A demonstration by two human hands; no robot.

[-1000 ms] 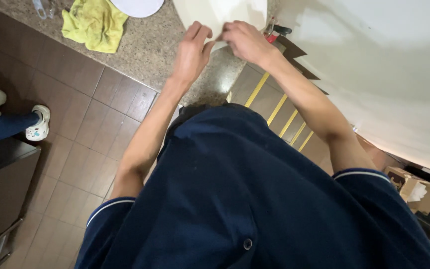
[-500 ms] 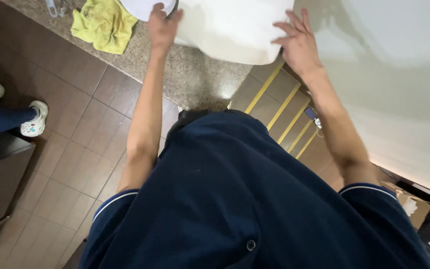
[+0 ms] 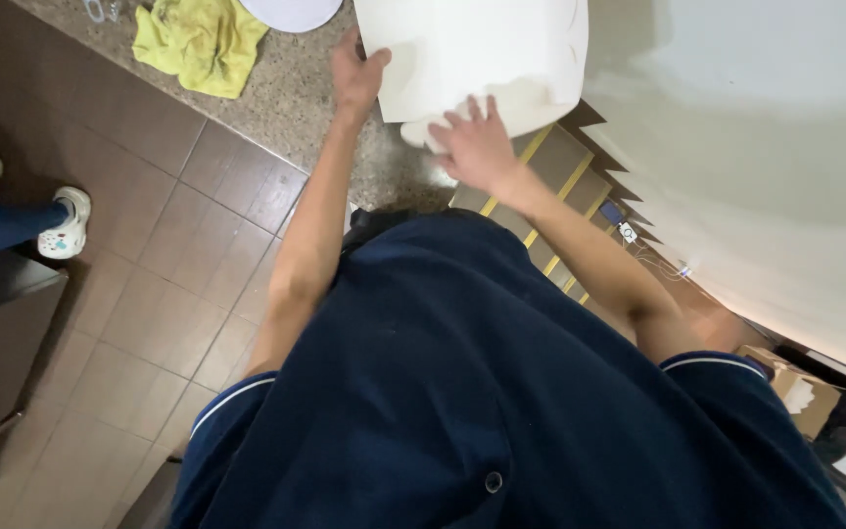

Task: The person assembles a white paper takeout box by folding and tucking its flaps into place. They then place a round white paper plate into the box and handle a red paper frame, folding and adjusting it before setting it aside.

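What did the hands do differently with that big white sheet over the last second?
The left hand slid out to grip the white sheet's left edge. The right hand first spread to the far edge, then came back to lie flat on the near edge. The yellow cloth stayed on the speckled counter.

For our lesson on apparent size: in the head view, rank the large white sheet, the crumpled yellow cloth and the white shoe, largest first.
1. Large white sheet
2. Crumpled yellow cloth
3. White shoe, though it lies farther from the camera, down on the floor.

Single head-worn view, steeply downward, close over the counter (image 3: 296, 108).
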